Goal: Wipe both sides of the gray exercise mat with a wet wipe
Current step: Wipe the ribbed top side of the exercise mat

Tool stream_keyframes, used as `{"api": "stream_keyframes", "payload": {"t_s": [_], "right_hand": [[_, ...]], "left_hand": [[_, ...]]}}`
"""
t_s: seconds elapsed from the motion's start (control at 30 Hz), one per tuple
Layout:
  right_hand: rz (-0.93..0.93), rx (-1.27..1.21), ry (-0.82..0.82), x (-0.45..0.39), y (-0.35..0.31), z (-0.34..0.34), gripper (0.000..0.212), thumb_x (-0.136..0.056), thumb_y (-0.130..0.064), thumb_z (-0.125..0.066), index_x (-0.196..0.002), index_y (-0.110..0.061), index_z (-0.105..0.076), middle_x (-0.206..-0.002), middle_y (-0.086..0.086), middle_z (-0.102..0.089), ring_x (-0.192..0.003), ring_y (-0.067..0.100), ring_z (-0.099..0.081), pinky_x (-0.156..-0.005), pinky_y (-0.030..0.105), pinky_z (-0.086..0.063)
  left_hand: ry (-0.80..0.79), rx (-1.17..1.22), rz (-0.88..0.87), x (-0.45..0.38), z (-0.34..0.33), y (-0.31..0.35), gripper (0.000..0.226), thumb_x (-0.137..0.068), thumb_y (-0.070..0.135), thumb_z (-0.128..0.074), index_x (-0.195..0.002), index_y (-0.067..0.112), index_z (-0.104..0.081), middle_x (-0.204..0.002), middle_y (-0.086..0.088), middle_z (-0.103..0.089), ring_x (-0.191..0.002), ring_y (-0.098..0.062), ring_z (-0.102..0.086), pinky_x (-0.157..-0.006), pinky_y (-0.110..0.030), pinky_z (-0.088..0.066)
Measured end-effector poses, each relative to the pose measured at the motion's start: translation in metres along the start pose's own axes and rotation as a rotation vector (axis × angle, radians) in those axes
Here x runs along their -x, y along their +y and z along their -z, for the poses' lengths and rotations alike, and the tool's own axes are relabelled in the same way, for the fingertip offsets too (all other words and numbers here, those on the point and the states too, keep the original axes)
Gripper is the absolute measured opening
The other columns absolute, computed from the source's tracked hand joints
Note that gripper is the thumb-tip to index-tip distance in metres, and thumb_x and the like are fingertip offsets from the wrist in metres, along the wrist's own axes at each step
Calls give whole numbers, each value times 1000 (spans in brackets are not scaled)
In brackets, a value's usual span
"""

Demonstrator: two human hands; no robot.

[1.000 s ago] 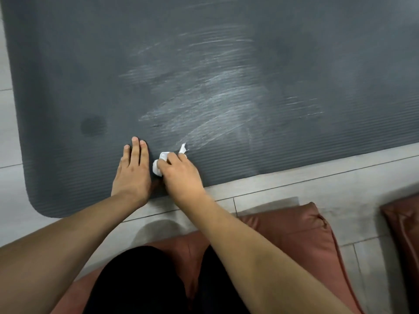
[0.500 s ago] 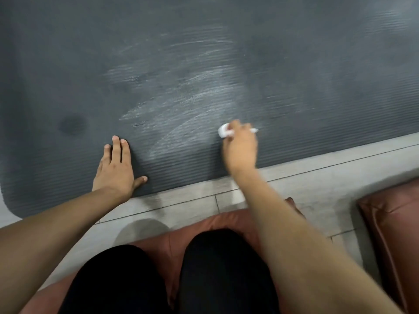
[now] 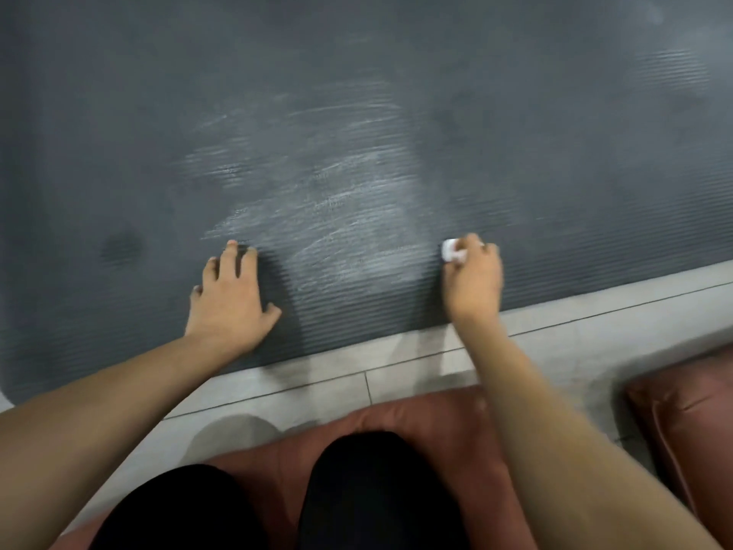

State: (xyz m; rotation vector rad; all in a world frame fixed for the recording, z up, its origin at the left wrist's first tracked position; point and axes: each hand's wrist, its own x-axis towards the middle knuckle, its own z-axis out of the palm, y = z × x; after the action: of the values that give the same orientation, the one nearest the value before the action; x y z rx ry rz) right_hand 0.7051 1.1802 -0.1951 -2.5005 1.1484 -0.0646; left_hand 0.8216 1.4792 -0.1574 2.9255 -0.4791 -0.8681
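- Head view looks down on the gray exercise mat (image 3: 515, 133), which lies flat on a pale tiled floor (image 3: 555, 343) and fills the upper part of the frame; its near edge runs just beyond the person's knees.
- Left hand (image 3: 228, 303) rests palm-down on the mat close to that near edge, fingers straight and slightly spread, thumb out to the side; it holds nothing.
- Right hand (image 3: 474, 277) has its fingers curled over a small bunched white wet wipe (image 3: 452, 250), pressing it onto the mat; only the wipe's left end shows past the fingertips.
- Both hands are well apart, with a patch of pale streaks (image 3: 337, 216) on the mat's ribbed surface between and beyond them.
- A darker round spot (image 3: 121, 246) sits on the mat to the left of the left hand.
- The person kneels in black trousers (image 3: 373, 490) on a reddish-brown cushion (image 3: 448, 426); a second cushion (image 3: 690, 422) of the same colour lies at the right edge.
- No brand, label or writing can be read on the mat, the wipe or the cushions; the frame is somewhat motion-blurred.
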Motion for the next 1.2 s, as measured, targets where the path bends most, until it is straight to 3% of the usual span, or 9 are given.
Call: {"api": "stream_keyframes", "payload": {"t_s": [0.1,0.27,0.4,0.57,0.73,0.9,0.97,1.03,1.2], "right_hand": [[-176,-24,134,-11,7,7,14,-89,-11,-51,-101,-15,-57,-103,11,-51,-87,35,-56,-70,32,-38],[603,-66,-210,46,-76,-46,16,-81,-12,-61,-96,-18,-63,-96,6,-57,-83,27,-55,-61,35,-43],[1021,-38,-193,2,-95,-50,11,-80,-11,-64,-90,-13,-63,-86,8,-55,-75,29,-53,-56,36,-42],[601,44,141,-152,-73,-33,10,-86,-11,-55,-91,-8,-63,-89,16,-56,-79,37,-55,-66,42,-44],[47,29,251,-231,-69,-12,21,-91,-12,-44,-103,-6,-59,-113,18,-54,-103,37,-52,-82,41,-36],[754,-25,-124,-136,-161,-72,14,-79,-3,-63,-92,-8,-65,-96,15,-59,-81,35,-58,-63,40,-45],[976,9,-125,-140,-166,-75,16,-76,-1,-66,-90,-8,-65,-89,15,-58,-77,35,-57,-56,37,-44],[879,81,-43,-186,-146,-58,16,-85,-8,-56,-99,-9,-65,-98,18,-58,-89,37,-56,-66,40,-41],[246,70,255,-305,-49,0,26,-91,-17,-41,-104,-4,-60,-113,25,-53,-102,42,-52,-85,45,-40]], "left_hand": [[-52,10,-75,-19,7,21,101,-86,52,-72,-161,32,-8,-169,-5,4,-155,-37,-5,-118,-62,-28],[34,-37,-27,-48,9,39,104,-84,58,-72,-159,47,-1,-169,-11,11,-154,-45,-2,-121,-63,-22],[1,44,60,-72,16,24,99,-86,60,-70,-157,54,-2,-169,-13,12,-154,-47,0,-122,-63,-19],[-151,41,29,-82,15,12,102,-84,68,-65,-153,60,11,-167,-7,26,-153,-47,7,-123,-63,-15],[-141,2,67,-83,11,20,104,-86,67,-64,-150,60,17,-165,-6,33,-153,-45,10,-121,-64,-15],[-121,34,78,-82,10,22,104,-87,62,-67,-150,61,16,-165,-6,31,-153,-43,11,-121,-65,-14],[-126,48,83,-81,11,22,103,-87,61,-67,-149,61,16,-165,-5,31,-153,-43,11,-121,-65,-14],[-134,45,85,-79,11,22,104,-87,61,-67,-148,61,17,-165,-5,32,-154,-43,12,-121,-64,-14],[-132,32,88,-79,13,23,103,-89,61,-64,-149,60,19,-164,-5,35,-153,-43,14,-123,-63,-12]]}}
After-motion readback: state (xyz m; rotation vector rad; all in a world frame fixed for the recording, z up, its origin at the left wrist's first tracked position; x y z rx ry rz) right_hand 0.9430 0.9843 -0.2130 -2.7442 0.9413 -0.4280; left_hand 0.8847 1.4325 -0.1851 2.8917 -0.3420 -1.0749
